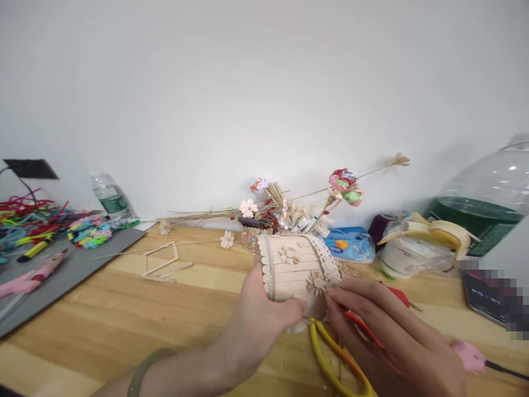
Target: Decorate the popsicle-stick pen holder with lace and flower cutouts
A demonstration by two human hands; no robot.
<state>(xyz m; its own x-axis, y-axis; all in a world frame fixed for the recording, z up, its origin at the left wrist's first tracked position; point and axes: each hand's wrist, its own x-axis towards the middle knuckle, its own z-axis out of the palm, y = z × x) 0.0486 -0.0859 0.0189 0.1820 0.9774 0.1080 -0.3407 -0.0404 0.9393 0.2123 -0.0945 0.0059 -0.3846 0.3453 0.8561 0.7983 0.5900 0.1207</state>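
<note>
My left hand (264,314) grips a craft-stick cup (289,275), a tilted holder of pale wooden sticks edged with a glittery strip and white lace (324,256). One beige petalled flower (288,255) sits on its side. Closed fingertips of my right hand (384,325) pinch at the edge of a second, browner flower (316,282) against the cup's side. Whether that flower is fixed there, I cannot tell. Below the cup, a yellow and orange loop-shaped handle (320,353) lies partly behind my right hand, and its other end is hidden.
Flower stems and paper flowers (345,184) lie against the wall behind. Loose craft sticks (161,262) are left of centre. Far left, a grey mat (103,256) bears a pink glue gun (37,275). To the right are a blue packet (349,242), banana peel (450,234), large bottle (475,204) and phone (483,295).
</note>
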